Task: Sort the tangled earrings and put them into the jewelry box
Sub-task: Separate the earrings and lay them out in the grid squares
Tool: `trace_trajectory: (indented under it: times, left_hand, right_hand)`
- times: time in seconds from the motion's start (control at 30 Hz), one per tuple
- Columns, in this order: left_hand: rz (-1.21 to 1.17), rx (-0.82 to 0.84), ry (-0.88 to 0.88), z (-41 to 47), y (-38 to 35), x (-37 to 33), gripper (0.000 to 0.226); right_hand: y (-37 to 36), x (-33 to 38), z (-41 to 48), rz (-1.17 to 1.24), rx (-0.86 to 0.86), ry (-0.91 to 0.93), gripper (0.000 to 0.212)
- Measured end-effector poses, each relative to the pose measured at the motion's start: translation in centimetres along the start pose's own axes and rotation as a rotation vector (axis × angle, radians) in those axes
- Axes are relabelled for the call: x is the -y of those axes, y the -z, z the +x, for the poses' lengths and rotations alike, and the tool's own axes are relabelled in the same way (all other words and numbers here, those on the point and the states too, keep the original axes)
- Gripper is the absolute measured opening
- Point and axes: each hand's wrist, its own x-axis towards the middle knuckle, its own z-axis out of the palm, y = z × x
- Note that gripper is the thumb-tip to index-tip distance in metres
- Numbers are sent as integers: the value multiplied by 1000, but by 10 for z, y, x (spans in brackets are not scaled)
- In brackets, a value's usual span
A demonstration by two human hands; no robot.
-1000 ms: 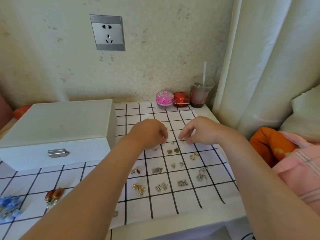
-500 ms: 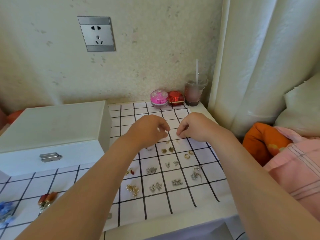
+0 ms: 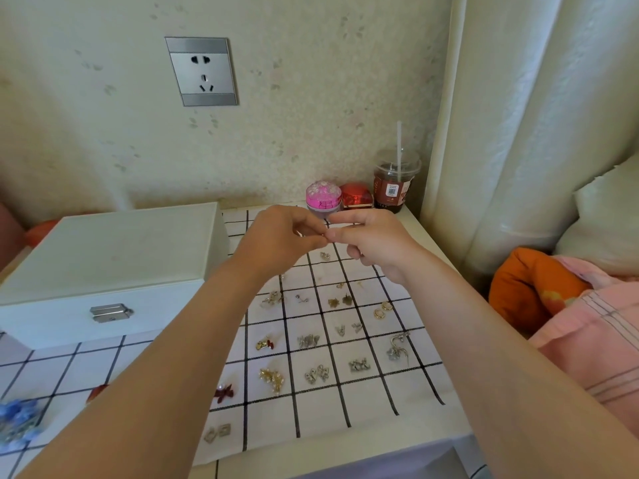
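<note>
Both hands are hovering above the black-gridded white cloth [image 3: 380, 385]. The left hand [image 3: 283, 236] and right hand [image 3: 373, 243] are pinching fingertip to fingertip, probably teasing apart a tiny earring too small for me to make out. The small glinting metal earrings [image 3: 307, 340] are lying paired, one square each, seemingly to keep them untangled. The smooth white rectangular jewelry box [image 3: 103, 257] is sitting closed just beside them.

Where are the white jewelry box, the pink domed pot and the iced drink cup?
White rectangular jewelry box [image 3: 110, 257]: head view, middle of its closed lid.
Pink domed plastic pot [image 3: 323, 197]: head view, its patterned lid.
Clear plastic drink cup with straw [image 3: 392, 191]: head view, its labelled side.
</note>
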Motion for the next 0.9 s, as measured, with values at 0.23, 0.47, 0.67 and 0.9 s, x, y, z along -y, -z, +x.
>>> trace_trajectory:
  times: [0.23, 0.47, 0.67, 0.9]
  left_hand:
    - [137, 9, 74, -3, -2, 9, 12]
    - [212, 81, 76, -3, -9, 9, 11]
    - [268, 109, 92, -3, -17, 11, 11]
    - [342, 149, 126, -1, -31, 11, 5]
  right_hand:
    - [8, -5, 2, -564, 213, 125, 15]
    - [6, -19, 5, -754, 242, 78, 16]
    - [-7, -21, 10, -721, 141, 135, 13]
    - [24, -12, 8, -764, 190, 111, 14]
